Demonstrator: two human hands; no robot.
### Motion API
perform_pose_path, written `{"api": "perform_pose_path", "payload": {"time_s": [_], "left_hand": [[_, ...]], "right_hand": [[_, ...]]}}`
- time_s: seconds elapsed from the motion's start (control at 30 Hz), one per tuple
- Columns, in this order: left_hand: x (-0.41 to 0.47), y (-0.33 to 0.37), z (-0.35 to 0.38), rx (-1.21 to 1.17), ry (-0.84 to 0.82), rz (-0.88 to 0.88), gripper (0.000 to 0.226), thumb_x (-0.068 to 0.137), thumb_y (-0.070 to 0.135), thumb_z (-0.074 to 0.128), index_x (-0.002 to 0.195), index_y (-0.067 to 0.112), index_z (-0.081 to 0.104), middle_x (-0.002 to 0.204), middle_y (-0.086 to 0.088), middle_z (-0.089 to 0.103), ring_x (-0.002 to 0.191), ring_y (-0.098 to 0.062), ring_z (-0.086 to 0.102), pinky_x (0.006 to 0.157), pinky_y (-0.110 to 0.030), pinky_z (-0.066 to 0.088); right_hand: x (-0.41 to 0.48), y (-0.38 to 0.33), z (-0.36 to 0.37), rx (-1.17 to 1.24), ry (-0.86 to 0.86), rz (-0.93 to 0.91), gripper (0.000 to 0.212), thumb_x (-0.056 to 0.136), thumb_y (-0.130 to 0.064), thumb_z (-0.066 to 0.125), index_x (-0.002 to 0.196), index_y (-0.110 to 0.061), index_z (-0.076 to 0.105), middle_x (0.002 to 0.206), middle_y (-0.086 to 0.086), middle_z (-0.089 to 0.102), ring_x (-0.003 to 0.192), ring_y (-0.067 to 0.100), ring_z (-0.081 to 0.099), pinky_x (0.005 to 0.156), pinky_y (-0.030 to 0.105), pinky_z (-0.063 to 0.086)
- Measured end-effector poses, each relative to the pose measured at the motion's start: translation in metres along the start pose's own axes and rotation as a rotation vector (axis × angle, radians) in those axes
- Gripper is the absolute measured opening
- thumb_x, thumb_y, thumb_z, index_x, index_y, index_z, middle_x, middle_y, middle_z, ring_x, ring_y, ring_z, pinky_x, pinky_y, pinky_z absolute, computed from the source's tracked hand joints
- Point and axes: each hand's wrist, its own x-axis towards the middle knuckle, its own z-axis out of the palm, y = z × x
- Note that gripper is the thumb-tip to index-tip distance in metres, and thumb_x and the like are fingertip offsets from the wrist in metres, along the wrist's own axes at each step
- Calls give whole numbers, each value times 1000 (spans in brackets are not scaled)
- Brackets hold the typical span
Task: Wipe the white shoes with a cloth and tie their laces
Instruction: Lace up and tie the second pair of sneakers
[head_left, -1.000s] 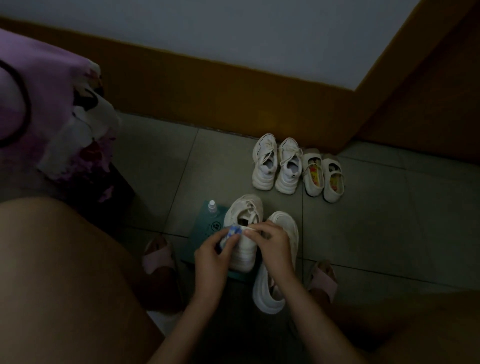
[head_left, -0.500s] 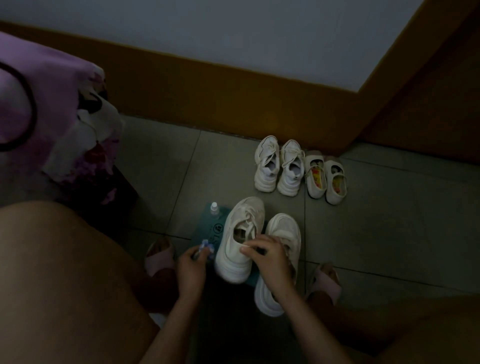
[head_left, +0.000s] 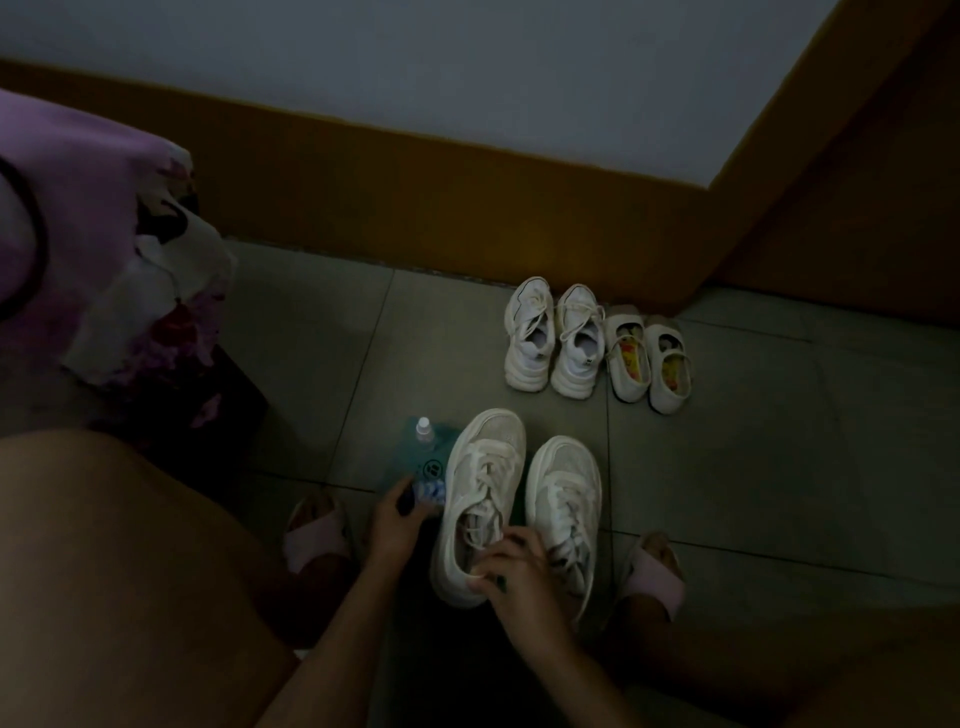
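Observation:
Two white lace-up shoes stand side by side on the tiled floor, toes pointing away from me. My right hand (head_left: 511, 564) grips the heel rim of the left shoe (head_left: 480, 483), fingers curled over its opening. The right shoe (head_left: 563, 486) stands just beside it, untouched, its laces loose. My left hand (head_left: 397, 525) is left of that shoe and pinches a small blue and white cloth (head_left: 430, 491) at its fingertips, close to the shoe's side.
A small bottle (head_left: 424, 430) stands on a teal packet (head_left: 423, 465) behind my left hand. Another white sneaker pair (head_left: 550, 338) and a pair of strap shoes (head_left: 649, 361) line the brown skirting. My pink slippers (head_left: 314, 535) flank the shoes. A bed corner with purple cover (head_left: 104, 249) is at the left.
My left hand has pulled away from the shoe to its left with the cloth. My right hand has slid from the tongue back to the heel. The left shoe has shifted nearer me.

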Motion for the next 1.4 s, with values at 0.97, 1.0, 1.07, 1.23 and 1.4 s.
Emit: {"api": "perform_pose_path", "payload": {"time_s": [0.97,1.0,1.07,1.23,1.4], "left_hand": [[-21,27,6,-17,-153,249,16,87,4,61,101,8,68,95,-1,69,88,-5,64,81,-15,50],[-21,28,6,-14,-151,264,16,87,3,61,101,7,68,95,0,68,84,2,64,79,-10,49],[-21,31,7,2,-177,306,17,86,0,61,99,9,68,95,-1,68,79,10,62,75,-6,47],[-27,40,13,194,-320,432,30,81,1,66,102,23,67,100,12,61,87,1,57,74,-5,43],[-23,45,19,330,-345,510,19,79,9,72,92,22,67,99,7,52,86,2,52,71,1,37]], "right_hand": [[35,-37,10,33,415,481,6,79,-26,71,81,-21,72,139,-2,46,133,22,28,108,37,29],[36,-40,6,160,445,488,3,78,-23,72,77,-22,70,135,-2,47,130,20,30,104,33,32],[41,-41,-3,405,418,559,4,80,-22,69,78,-21,65,127,-3,44,122,15,36,94,25,34],[54,-42,-32,789,270,690,19,83,-36,61,75,-20,69,88,3,71,88,21,67,87,40,52],[69,-54,-79,875,176,581,22,90,-27,56,72,-16,61,78,-2,64,84,15,60,72,24,45]]}}
